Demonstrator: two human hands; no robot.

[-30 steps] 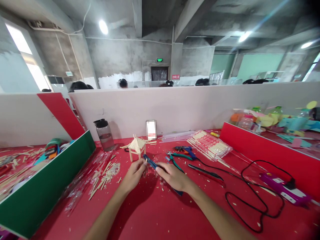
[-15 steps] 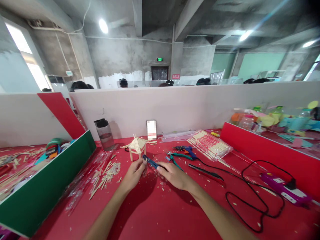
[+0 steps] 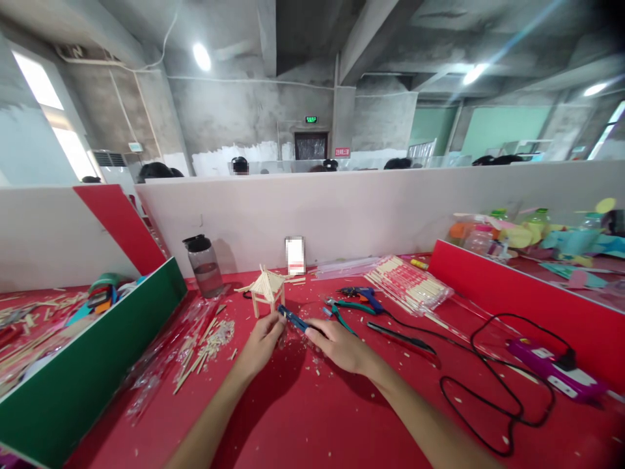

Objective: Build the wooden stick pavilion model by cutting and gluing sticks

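Note:
My right hand is closed round the near end of a slim blue tool that looks like a utility knife. Its far end reaches the fingertips of my left hand. The left fingers are pinched together there; whatever they grip is too small to make out. Just beyond them stands a little pavilion model made of wooden sticks, with a peaked roof on thin legs. My left fingertips are close to its front leg, and I cannot tell whether they touch it.
Green-handled pliers, a blue glue gun and a black-and-red tool lie to the right. Bagged sticks, a purple power strip and its cable sit farther right. Stick scraps, a bottle and a green divider are left.
The view has shifted very slightly. Both hands and the blue tool keep nearly the same position beside the stick model.

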